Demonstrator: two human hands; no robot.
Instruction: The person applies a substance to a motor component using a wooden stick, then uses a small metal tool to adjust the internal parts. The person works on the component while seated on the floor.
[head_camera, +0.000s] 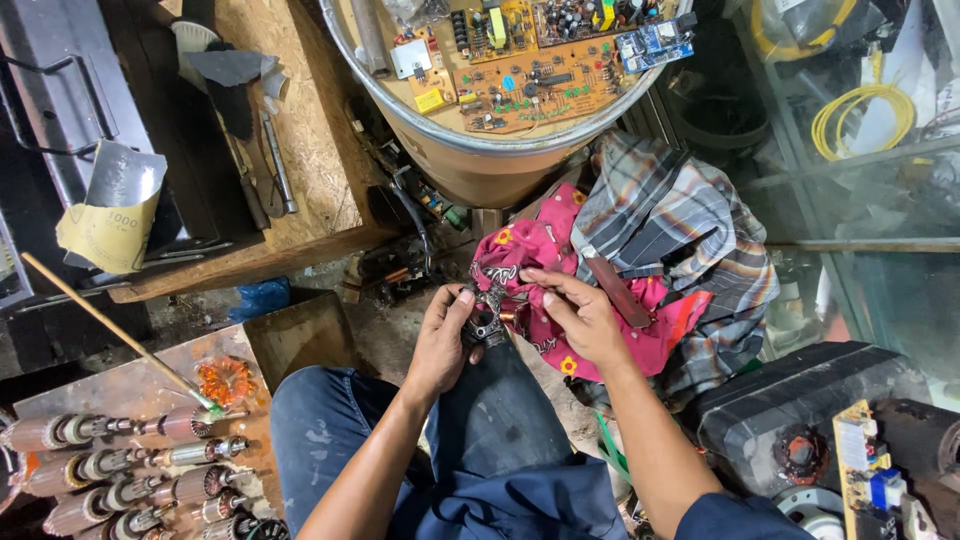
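Observation:
My left hand (443, 342) grips a small grey metal motor part (486, 313) with copper windings, held above my knee in dark blue trousers (500, 420). My right hand (580, 312) is beside it, fingers extended and touching the part's upper right side. Just behind both hands lies a pink patterned cloth (530, 255) with a plaid cloth (680, 210) over it.
A drum (480, 165) holding several orange circuit boards (530, 75) stands ahead. A wooden bench (300, 130) with tools and sandpaper (115, 205) lies at the left. Several motor armatures (130, 470) lie at lower left, with a thin stick (110, 325) above. Yellow cable (860, 110) sits at right.

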